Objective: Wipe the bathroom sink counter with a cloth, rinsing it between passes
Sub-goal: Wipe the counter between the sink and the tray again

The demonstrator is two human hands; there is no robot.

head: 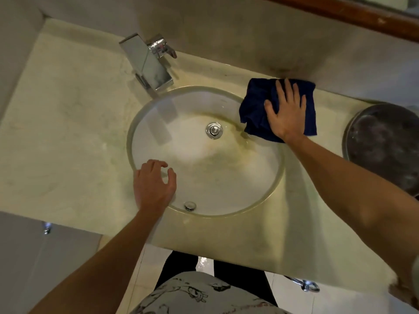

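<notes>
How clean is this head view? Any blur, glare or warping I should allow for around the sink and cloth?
Head view: wide-angle warping bends the counter edges; dim, yellowish light; glare on the faucet; soft shadows in the sink; the right hand on the cloth is fairly sharp; the left hand and the frame edges are softer.

Dim, warm, yellowish light covers the whole view, and the picture is soft throughout. The chrome faucet catches bright white glints, and the drain plug shines too. Both forearms cast soft shadows on the counter. Wide-angle bending curves the counter's edges and the wall. The corners look darker, and the metal basin at right is blurred
</notes>
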